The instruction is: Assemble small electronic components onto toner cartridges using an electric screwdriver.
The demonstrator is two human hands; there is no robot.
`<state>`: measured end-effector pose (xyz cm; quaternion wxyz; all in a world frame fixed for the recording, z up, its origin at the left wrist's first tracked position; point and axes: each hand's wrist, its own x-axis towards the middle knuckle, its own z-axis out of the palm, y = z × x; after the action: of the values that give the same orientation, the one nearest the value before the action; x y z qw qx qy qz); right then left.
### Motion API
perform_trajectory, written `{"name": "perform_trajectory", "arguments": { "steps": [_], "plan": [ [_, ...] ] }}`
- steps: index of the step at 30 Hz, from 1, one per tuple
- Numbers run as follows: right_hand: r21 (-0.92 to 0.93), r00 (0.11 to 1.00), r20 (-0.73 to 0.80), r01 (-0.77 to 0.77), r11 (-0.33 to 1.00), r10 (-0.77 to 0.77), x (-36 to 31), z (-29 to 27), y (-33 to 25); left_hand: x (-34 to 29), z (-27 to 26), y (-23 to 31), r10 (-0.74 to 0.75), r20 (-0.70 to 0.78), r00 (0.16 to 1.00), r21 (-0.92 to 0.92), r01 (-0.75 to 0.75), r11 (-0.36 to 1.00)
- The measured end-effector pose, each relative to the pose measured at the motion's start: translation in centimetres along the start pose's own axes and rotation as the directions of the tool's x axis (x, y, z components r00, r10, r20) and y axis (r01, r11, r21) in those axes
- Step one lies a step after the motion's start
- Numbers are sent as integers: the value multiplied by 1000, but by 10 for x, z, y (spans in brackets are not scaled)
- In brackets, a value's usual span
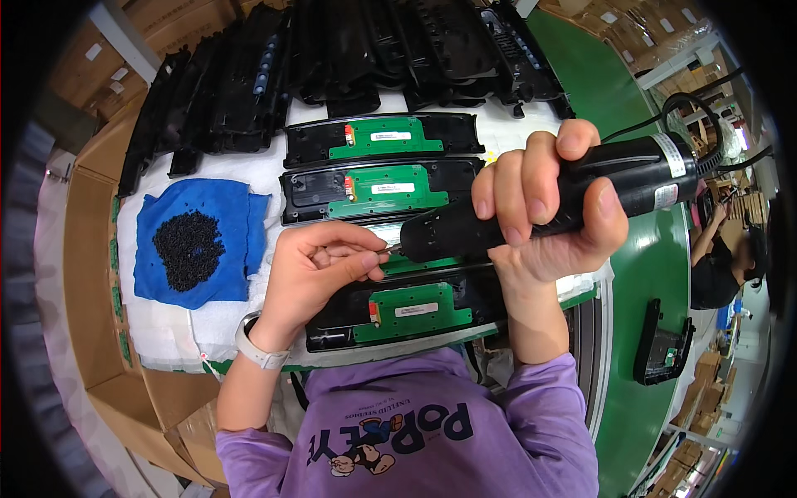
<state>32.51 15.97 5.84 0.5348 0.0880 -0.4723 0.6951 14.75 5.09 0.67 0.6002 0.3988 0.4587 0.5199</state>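
Note:
My right hand [531,187] is wrapped around a black electric screwdriver [627,176], held nearly level with its bit toward the left. At that bit's tip, the thumb and fingers of my left hand [309,261] are pinched together; whatever is between them is too small to make out. Beneath both hands lies a black panel with a green circuit board, mostly hidden. A similar panel's circuit board [407,311] is closer to me. Farther off, two more boards [369,195] [365,143] sit in black panels.
A pile of small black pieces [189,249] rests on a blue cloth [237,278] at left. Stacked black plastic housings [357,58] line the table's far side. The tool's cable [706,112] runs off right. Another person [721,266] is at the far right, beyond the green floor [631,332].

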Motion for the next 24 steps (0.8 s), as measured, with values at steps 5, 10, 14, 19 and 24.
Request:
{"name": "perform_trajectory", "arguments": {
  "steps": [5, 10, 14, 19, 24],
  "plan": [
    [-34, 964, -265, -14, 999, 5, 0, 11, 4, 0, 0, -8, 28, -27, 999, -43, -29, 999],
    [-20, 944, -331, -18, 1000, 10, 0, 9, 5, -1, 1, -4, -10, -34, 999, -54, 8, 998],
    [-23, 933, -359, 14, 1000, -21, -3, 8, 6, 1, 0, -3, 9, -53, 999, -68, -13, 998],
    [1, 930, -362, 69, 998, -64, -5, 9, 8, 0, -2, -6, 47, -74, 996, -94, -54, 994],
    [21, 937, -345, 74, 997, -62, -3, 8, 6, 3, 0, -1, 3, -42, 999, -128, -8, 992]
  ]
}}
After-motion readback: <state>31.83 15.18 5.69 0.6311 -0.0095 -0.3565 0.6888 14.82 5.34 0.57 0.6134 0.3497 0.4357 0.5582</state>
